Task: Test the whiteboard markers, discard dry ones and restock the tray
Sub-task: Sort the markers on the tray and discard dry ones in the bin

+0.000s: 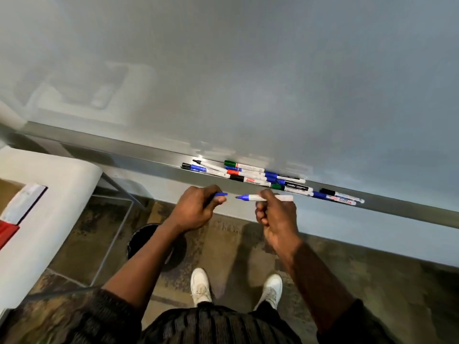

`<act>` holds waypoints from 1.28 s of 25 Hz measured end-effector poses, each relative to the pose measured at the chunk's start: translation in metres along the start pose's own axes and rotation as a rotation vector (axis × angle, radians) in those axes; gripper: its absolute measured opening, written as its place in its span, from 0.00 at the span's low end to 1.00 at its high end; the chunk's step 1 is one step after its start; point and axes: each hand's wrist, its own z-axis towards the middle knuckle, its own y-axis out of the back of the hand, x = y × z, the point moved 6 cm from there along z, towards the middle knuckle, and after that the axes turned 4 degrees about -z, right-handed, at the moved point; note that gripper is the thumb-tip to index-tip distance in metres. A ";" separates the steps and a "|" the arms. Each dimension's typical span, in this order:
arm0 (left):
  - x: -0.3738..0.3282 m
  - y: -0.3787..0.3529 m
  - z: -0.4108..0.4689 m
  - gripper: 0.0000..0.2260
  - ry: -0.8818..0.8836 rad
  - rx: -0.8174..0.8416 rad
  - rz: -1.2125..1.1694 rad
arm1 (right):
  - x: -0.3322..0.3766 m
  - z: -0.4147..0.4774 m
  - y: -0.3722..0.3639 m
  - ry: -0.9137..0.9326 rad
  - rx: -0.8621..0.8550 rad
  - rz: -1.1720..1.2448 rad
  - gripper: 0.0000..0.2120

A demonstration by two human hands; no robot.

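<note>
View from the head camera, looking down along a whiteboard (248, 83). The left hand (196, 209) is curled, with thumb and fingertips pinching a blue cap (222, 194) whose end points to the right. The right hand (275, 214) is closed round a blue marker (251, 197), held roughly level. The marker's bare blue tip points left toward the cap, and its white barrel sticks out past the fingers on the right. Cap and tip are near each other but apart, and both sit in front of and just below the metal tray (139, 155) that runs along the bottom edge of the board. In the tray lie loose markers (248, 173), a scattered cluster overlapping one another, with black, blue, green and red caps. One pair lies a little apart at the right end. On the patterned carpet (223, 244) below the left forearm stands a dark round waste bin (141, 238), partly hidden by the arm. A white table (49, 194) fills the left edge. Two white shoes (200, 285) show at the bottom.
</note>
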 end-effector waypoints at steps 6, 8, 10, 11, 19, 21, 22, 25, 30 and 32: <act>0.077 0.103 -0.033 0.22 0.007 -0.043 0.207 | 0.041 0.003 0.020 0.073 0.113 0.275 0.09; 0.066 0.097 -0.025 0.16 0.025 -0.084 0.133 | 0.046 -0.008 -0.003 0.112 0.171 0.241 0.11; 0.049 0.088 -0.011 0.12 0.035 -0.169 0.031 | 0.053 -0.016 -0.025 0.122 0.204 0.278 0.12; 0.040 0.085 -0.003 0.12 0.022 -0.201 0.007 | 0.059 -0.020 -0.033 0.129 0.214 0.293 0.13; -0.090 0.130 0.058 0.09 -0.418 -0.645 0.311 | 0.180 -0.089 -0.062 0.881 0.006 -0.070 0.06; -0.133 0.152 0.073 0.08 -0.567 -0.766 0.321 | 0.219 -0.117 -0.062 1.120 -0.112 -0.146 0.05; -0.155 0.161 0.080 0.08 -0.625 -0.814 0.324 | 0.237 -0.128 -0.060 1.222 -0.161 -0.146 0.06; -0.210 0.188 0.099 0.11 -0.765 -0.934 0.334 | 0.289 -0.147 -0.058 1.485 -0.277 -0.164 0.08; -0.286 0.229 0.117 0.11 -0.975 -1.045 0.369 | 0.362 -0.182 -0.060 1.767 -0.485 -0.147 0.09; -0.299 0.237 0.126 0.11 -0.989 -1.071 0.412 | 0.387 -0.199 -0.066 1.859 -0.578 -0.157 0.10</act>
